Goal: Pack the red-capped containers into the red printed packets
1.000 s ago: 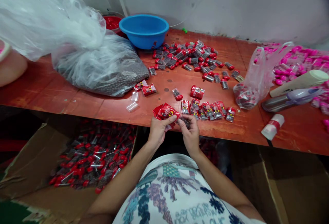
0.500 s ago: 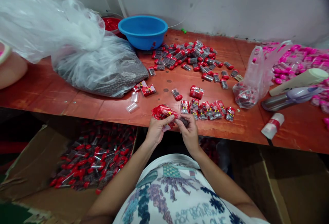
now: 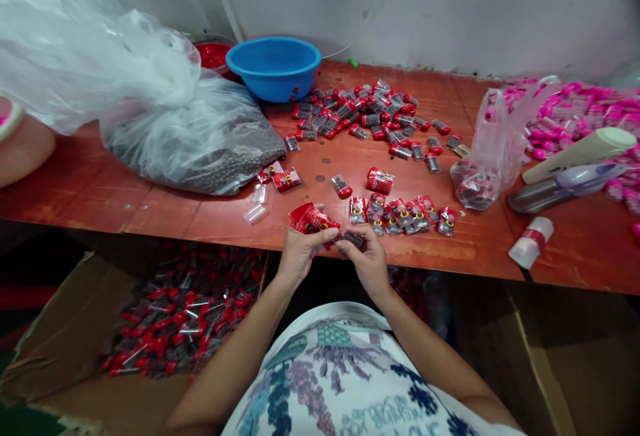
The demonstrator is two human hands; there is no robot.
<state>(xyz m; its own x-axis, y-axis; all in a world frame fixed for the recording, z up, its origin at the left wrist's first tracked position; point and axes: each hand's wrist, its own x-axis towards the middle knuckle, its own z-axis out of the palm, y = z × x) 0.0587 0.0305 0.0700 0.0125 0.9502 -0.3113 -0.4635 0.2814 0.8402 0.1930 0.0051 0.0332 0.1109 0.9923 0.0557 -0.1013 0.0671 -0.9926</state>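
The glossy reddish surface (image 3: 175, 215) carries a crinkled, translucent bag (image 3: 195, 149) of round dark beads. Over the surface's near edge, the left hand (image 3: 296, 257) pinches shiny red wrappers (image 3: 302, 218); the right hand (image 3: 369, 263) clamps a small dark-filled piece (image 3: 355, 240) just beside them.
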